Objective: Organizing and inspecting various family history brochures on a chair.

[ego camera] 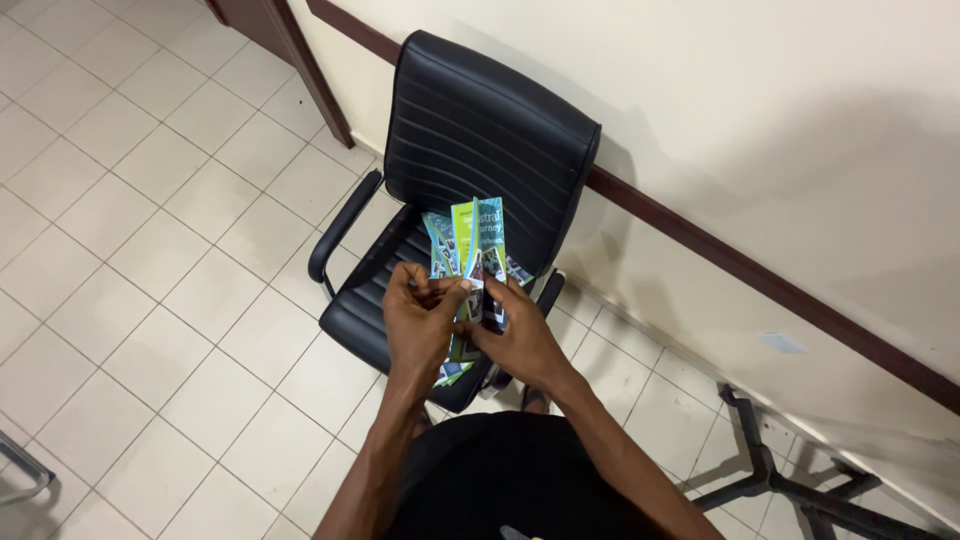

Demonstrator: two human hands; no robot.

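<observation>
Both hands hold a fan of leaflets (470,250) above the seat of a black chair (480,130). Left hand (420,320) pinches the lower edge of the fan, fingers closed on it; right hand (520,335) grips the same bunch from the other side, thumb across the front. Leaflets stand upright, spread approx. 3–4 wide, green/blue covers. Looks like the sorting/fanning step, w/ sheets being thumbed apart. Next move prob. needs one hand to keep the bunch steady while the other slides a single sheet free w/o dropping the rest.
</observation>
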